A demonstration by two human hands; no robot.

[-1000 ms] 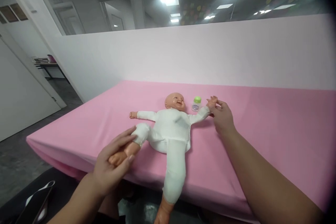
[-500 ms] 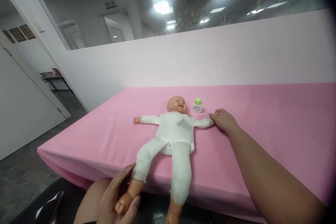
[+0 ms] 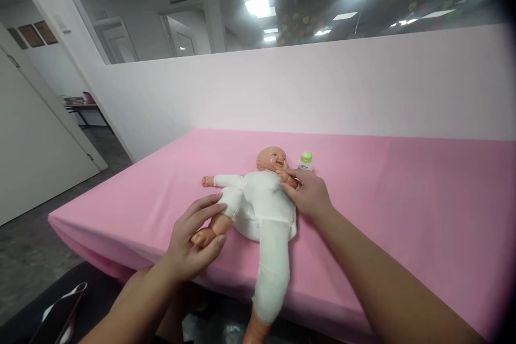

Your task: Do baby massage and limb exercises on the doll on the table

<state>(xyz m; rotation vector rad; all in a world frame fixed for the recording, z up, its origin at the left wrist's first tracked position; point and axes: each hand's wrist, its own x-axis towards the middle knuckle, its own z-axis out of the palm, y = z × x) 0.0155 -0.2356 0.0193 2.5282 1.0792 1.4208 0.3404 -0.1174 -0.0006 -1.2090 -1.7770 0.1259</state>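
Observation:
A baby doll [image 3: 268,199] with a white cloth body lies on its back on a pink-covered table [image 3: 363,215]. My left hand [image 3: 197,234] is wrapped round its lower leg and foot at the left, with that leg bent up toward the belly. Across the chest, my right hand [image 3: 308,191] grips the doll's arm near its hand, folded in below the chin. The doll's other arm stretches out to the left, and its other leg hangs over the table's front edge. Just behind my right hand stands a small bottle [image 3: 306,160] with a green cap, its lower part hidden.
A white half wall [image 3: 314,91] with glass above it borders the table's far side. To the left are a white door [image 3: 36,140] and a dark desk [image 3: 91,105] beyond it. My own knee sits under the table's front edge.
My left hand has pushed the doll's leg up and bent it toward the body. My right hand has brought the doll's arm inward from outstretched to over the chest.

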